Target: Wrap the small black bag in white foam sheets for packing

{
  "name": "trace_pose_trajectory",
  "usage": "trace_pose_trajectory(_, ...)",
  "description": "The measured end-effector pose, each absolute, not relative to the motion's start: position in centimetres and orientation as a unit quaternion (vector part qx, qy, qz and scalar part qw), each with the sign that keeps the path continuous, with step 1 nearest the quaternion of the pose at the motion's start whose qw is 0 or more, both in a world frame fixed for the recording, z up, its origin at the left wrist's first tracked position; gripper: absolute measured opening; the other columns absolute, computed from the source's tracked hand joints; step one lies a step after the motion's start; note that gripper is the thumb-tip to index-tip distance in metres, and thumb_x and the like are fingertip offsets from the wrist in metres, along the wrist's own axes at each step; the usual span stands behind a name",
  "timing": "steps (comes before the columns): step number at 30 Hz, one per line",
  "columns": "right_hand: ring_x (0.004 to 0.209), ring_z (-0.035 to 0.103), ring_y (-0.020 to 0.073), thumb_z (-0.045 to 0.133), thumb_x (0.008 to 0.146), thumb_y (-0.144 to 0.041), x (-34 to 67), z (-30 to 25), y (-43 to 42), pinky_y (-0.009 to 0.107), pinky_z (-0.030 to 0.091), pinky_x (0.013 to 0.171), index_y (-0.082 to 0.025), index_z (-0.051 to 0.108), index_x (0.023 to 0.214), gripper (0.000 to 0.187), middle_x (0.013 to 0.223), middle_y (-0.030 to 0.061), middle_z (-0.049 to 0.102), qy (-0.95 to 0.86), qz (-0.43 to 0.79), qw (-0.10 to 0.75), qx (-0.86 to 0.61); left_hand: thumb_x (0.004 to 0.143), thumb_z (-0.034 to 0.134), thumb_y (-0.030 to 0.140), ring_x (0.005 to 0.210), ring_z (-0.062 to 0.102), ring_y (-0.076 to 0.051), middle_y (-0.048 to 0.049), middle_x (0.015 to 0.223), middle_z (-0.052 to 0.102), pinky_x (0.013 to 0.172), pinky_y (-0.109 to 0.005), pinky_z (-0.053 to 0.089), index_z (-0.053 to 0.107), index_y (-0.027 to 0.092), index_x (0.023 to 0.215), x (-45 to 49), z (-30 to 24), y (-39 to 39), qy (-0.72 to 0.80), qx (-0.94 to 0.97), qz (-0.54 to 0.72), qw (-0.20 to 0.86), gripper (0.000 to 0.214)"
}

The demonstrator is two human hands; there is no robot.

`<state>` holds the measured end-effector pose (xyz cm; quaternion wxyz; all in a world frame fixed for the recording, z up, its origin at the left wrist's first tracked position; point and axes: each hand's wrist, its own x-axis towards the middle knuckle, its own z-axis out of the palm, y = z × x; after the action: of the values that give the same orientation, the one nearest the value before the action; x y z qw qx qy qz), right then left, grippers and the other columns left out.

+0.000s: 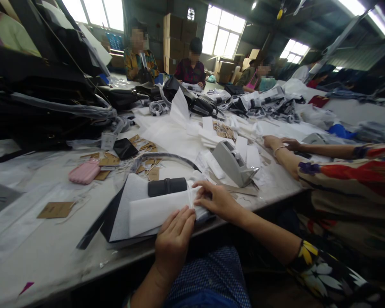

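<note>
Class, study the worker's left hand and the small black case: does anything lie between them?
Yes: the white sheet lies between the left hand and the small black case.

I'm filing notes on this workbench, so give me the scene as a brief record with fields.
Left hand: on the near edge of the white sheet; grip unclear
Right hand: at the crumpled wrapping by the sheet's right end; grip unclear
Beyond the sheet: black wallet-like item
Left of it: pink case, brown tag
Right of it: grey tape dispenser
Far right: co-worker's hand
Background: cardboard boxes
</note>
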<state>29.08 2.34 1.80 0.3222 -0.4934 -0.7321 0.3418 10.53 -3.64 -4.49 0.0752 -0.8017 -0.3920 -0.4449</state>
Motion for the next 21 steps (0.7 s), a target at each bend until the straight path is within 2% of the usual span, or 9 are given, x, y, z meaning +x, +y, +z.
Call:
trace_pose_trajectory(5, 0.07, 0.059, 0.0108, 0.073, 0.075, -0.011, 29.3, 1.1, 3.5, 0.023, 0.049, 0.071, -0.024, 0.059, 0.121, 0.049, 0.08, -0.0045, 0.064, -0.759, 0.334, 0.284, -0.482, 0.091, 0.058, 0.01, 0.109, 0.067, -0.018, -0.0048, 0.12, 0.071, 0.104, -0.03, 0.044, 0.066, 0.019, 0.115, 10.4, -4.2, -3.5, -0.398, -0.803, -0.435, 0.09, 0.027)
trace_pose_trajectory(9, 0.066, 0.055, 0.0086, 0.071, 0.076, -0.01, 29.4, 0.3, 4.0, 0.022, 0.047, 0.069, -0.025, 0.055, 0.127, 0.056, 0.089, -0.0035, 0.061, -0.771, 0.301, 0.288, -0.481, 0.096, 0.048, 0.009, 0.115, 0.065, -0.019, -0.0016, 0.128, 0.067, 0.101, -0.031, 0.046, 0.062, 0.023, 0.128, 10.0, -4.0, -3.6, -0.369, -0.831, -0.401, 0.109, 0.037)
trace_pose_trajectory(14, 0.065, 0.054, 0.0089, 0.073, 0.077, -0.013, 28.7, -0.5, 3.9, 0.025, 0.048, 0.071, -0.025, 0.052, 0.131, 0.059, 0.095, -0.0013, 0.059, -0.778, 0.224, 0.3, -0.505, 0.097, 0.043, 0.009, 0.112, 0.066, -0.021, -0.0023, 0.123, 0.07, 0.096, -0.033, 0.05, 0.063, 0.02, 0.126, 9.7, -3.8, -3.6, -0.37, -0.843, -0.371, 0.119, 0.037)
trace_pose_trajectory(17, 0.067, 0.056, 0.011, 0.072, 0.08, -0.015, 28.8, 0.0, 3.7, 0.025, 0.049, 0.071, -0.024, 0.056, 0.126, 0.05, 0.092, -0.0001, 0.06, -0.787, 0.172, 0.3, -0.511, 0.097, 0.043, 0.011, 0.11, 0.067, -0.022, -0.002, 0.122, 0.07, 0.093, -0.035, 0.051, 0.062, 0.018, 0.126, 9.7, -3.8, -3.6, -0.37, -0.847, -0.36, 0.132, 0.036)
trace_pose_trajectory(21, 0.076, 0.062, 0.0148, 0.064, 0.089, -0.02, 32.9, 2.4, 3.7, 0.027, 0.05, 0.078, -0.021, 0.066, 0.109, 0.02, 0.087, 0.0021, 0.064, -0.779, 0.096, 0.355, -0.507, 0.098, 0.042, 0.012, 0.111, 0.067, -0.023, -0.0013, 0.125, 0.068, 0.094, -0.036, 0.05, 0.061, 0.019, 0.129, 9.6, -3.9, -3.5, -0.367, -0.848, -0.351, 0.152, 0.037)
